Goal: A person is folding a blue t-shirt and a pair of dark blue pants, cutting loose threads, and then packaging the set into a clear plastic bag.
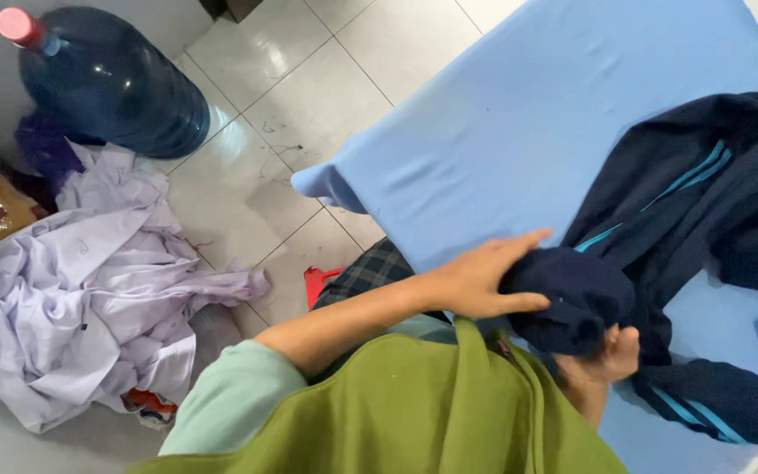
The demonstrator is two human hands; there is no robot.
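We look down on a navy garment with teal stripes, lying crumpled on a light blue covered desk toward three o'clock. Our left hand sits near the centre, its fingers spread a little and wrapped over a bunched navy fold at the garment's near end, thumb pressed under the cloth. Our right hand comes up at about five o'clock, touching the underside of the same bunch; we cannot tell how its fingers stand, since the fabric hides most of them. A green cloth drapes over us at six o'clock. On the tiled floor, a heap of pale lilac clothes lies at nine o'clock, and a large dark blue water bottle with a pink cap stands at ten o'clock.
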